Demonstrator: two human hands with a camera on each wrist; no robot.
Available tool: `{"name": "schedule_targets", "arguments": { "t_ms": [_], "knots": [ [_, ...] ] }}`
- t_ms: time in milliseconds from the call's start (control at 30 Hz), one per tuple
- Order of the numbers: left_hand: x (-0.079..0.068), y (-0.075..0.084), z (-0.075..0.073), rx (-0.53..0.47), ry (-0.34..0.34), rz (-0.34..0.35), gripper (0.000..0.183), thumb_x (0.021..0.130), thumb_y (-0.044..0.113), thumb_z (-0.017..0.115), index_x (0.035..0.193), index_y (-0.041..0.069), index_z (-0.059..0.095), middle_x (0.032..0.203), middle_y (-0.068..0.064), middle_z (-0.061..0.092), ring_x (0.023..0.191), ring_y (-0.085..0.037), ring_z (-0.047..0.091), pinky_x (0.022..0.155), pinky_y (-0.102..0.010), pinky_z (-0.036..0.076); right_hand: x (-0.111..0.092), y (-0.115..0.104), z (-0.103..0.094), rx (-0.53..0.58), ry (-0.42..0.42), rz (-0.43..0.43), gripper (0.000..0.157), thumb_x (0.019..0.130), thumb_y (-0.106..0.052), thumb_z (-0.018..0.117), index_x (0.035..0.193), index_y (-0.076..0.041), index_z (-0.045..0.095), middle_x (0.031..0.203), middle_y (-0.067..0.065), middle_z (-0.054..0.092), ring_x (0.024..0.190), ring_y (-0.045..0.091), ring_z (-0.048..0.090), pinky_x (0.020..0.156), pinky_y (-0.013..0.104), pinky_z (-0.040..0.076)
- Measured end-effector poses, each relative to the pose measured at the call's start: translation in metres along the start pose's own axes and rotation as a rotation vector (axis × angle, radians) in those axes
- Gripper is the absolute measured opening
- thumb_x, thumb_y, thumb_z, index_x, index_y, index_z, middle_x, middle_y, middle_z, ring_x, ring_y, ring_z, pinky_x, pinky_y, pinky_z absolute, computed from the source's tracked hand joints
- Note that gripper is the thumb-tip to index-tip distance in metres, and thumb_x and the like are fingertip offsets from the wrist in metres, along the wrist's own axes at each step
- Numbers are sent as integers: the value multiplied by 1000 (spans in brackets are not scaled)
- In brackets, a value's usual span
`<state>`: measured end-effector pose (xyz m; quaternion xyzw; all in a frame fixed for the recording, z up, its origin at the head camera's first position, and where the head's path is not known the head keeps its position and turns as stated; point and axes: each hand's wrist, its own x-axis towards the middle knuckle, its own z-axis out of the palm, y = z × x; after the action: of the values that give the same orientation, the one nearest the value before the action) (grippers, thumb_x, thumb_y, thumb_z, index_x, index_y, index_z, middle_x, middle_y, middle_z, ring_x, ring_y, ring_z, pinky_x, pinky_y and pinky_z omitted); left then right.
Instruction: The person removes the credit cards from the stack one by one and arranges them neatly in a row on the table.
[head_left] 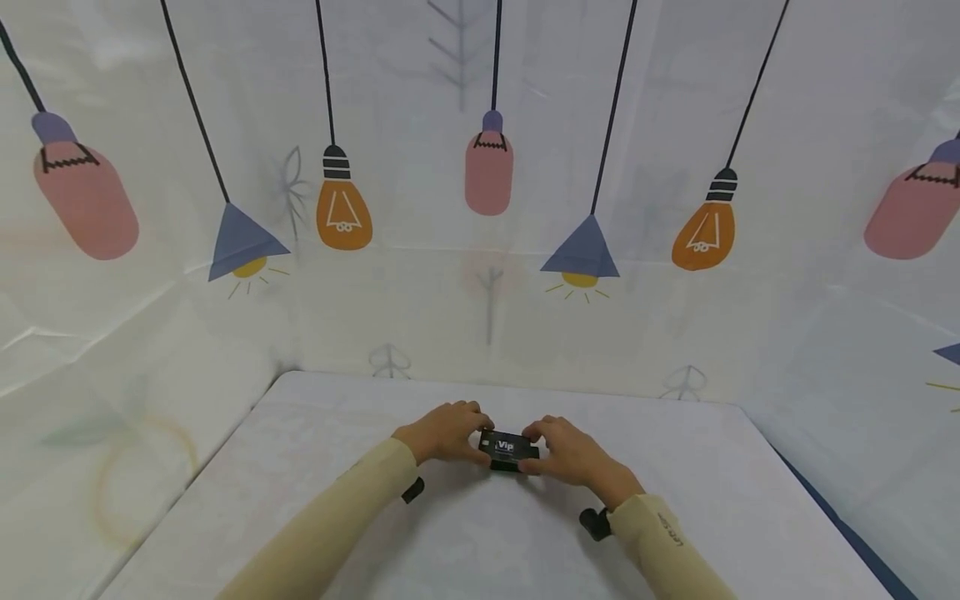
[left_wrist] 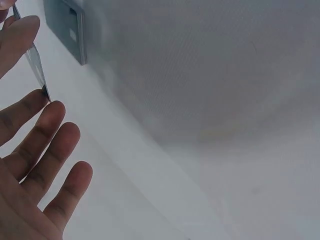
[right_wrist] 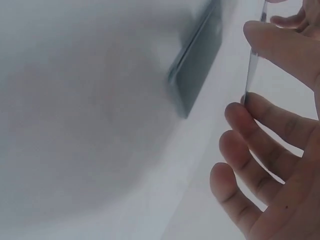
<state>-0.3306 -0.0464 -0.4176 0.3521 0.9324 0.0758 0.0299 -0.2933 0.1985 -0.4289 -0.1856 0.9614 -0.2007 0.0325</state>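
A thin black card with "Vip" lettering (head_left: 506,446) is held level above the white table, one end in each hand. My left hand (head_left: 448,432) pinches its left end between thumb and forefinger; the other fingers spread loosely. At the opposite end my right hand (head_left: 566,450) pinches it the same way. Both wrist views show the card (left_wrist: 36,65) nearly edge-on. Apart from it, a flat dark rectangular block (right_wrist: 197,67) lies on the table; whether it is a stack of cards or a case I cannot tell. In the head view the card mostly hides it.
The white-covered table (head_left: 337,533) extends around both hands. Behind it hangs a pale cloth (head_left: 420,308) printed with lamps and bulbs. Dark wrist-worn pieces (head_left: 595,523) show near the sleeves.
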Motion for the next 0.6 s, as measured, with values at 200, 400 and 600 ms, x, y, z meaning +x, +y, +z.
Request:
{"name": "schedule_targets", "arguments": {
  "t_ms": [200, 400, 600],
  "knots": [
    [-16, -11, -7, -17, 41, 14, 55, 83, 49, 82, 127, 19, 70, 111, 4, 63, 97, -13, 56, 89, -36, 49, 2, -19, 2, -13, 14, -39, 51, 84, -46, 81, 121, -14, 69, 112, -2, 63, 95, 13, 54, 83, 41, 50],
    [-35, -23, -14, -79, 45, -12, 52, 82, 46, 83, 125, 19, 71, 110, 3, 62, 97, -14, 56, 89, -38, 49, 6, -36, 6, 17, 23, -95, 49, 85, -42, 81, 122, -12, 70, 112, 2, 62, 93, 14, 55, 83, 40, 50],
    [-59, -36, -20, -143, 52, -25, 54, 81, 43, 85, 124, 15, 71, 109, 0, 62, 99, -18, 59, 88, -40, 50, 14, -57, 15, 40, 10, -126, 50, 86, -40, 81, 125, -11, 69, 113, 4, 63, 93, 16, 57, 82, 38, 49]
  ]
}}
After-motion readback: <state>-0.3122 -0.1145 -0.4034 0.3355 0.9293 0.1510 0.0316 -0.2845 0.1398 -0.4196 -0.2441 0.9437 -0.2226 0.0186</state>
